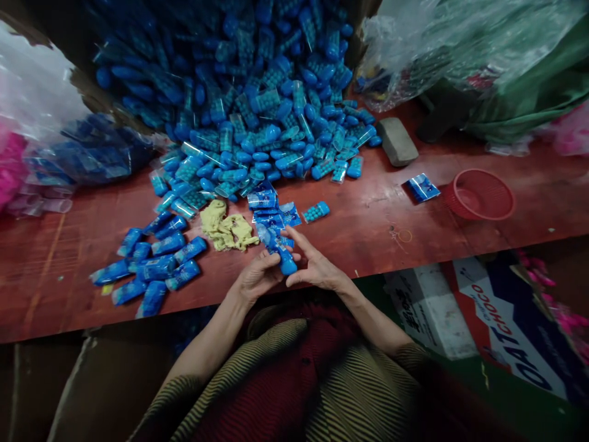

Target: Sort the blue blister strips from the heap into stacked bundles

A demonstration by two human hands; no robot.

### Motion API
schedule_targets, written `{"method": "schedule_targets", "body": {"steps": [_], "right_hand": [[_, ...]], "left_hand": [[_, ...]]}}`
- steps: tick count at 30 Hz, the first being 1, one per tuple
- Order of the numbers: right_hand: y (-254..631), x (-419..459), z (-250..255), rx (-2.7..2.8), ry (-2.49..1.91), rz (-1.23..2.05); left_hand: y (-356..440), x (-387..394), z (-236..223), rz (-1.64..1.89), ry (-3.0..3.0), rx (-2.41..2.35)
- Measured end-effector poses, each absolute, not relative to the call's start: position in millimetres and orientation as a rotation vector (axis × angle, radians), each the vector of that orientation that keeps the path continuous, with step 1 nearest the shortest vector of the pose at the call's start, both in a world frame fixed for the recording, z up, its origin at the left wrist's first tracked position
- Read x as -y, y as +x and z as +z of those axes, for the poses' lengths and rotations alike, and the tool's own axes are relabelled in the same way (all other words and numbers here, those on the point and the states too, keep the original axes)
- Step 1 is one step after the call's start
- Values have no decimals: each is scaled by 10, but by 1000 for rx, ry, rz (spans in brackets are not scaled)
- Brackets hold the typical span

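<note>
My left hand (260, 274) is closed around a small blue-capped bottle (288, 263) near the table's front edge. A blue printed wrapper covers at least part of it. My right hand (319, 268) is at the bottle's right side, thumb and fingers apart; whether it touches the bottle I cannot tell. Just beyond my hands lie flat blue printed sleeves (263, 200) in a small stack. One unwrapped bottle of blue beads (316, 212) lies right of them. To the left, several wrapped bottles (156, 268) form a loose group beside a crumpled yellow-green lump (225, 226).
A large heap of blue-capped bottles (257, 135) spills from a box at the back. On the right of the red table (359, 227) are a grey block (397, 142), a blue packet (422, 187) and a red basket (481, 212). Plastic bags (442, 49) flank the heap.
</note>
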State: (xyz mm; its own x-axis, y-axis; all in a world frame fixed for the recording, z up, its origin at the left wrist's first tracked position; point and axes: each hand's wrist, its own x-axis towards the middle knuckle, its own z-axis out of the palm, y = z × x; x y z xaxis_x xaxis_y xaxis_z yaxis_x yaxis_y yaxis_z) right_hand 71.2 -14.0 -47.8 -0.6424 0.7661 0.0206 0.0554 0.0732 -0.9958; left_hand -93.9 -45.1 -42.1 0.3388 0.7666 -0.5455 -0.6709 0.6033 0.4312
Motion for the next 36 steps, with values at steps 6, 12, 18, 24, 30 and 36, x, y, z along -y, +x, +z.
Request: {"method": "schedule_targets", "body": {"steps": [6, 12, 18, 24, 30, 36], "right_hand": [[707, 174, -515, 1602, -711, 1863], [732, 183, -570, 1432, -694, 1998], [681, 170, -521, 1359, -715, 1961], [710, 132, -421, 1401, -686, 2052], [734, 177, -519, 1253, -673, 2136], [752, 171, -498, 1325, -713, 2102]], "left_hand": [[-835, 525, -361, 931, 140, -731], [-821, 599, -319, 945, 150, -703], [-790, 577, -319, 1005, 116, -717], [-760, 599, -345, 980, 114, -662], [-678, 657, -306, 1020, 132, -652], [-665, 670, -307, 1026, 136, -691]]}}
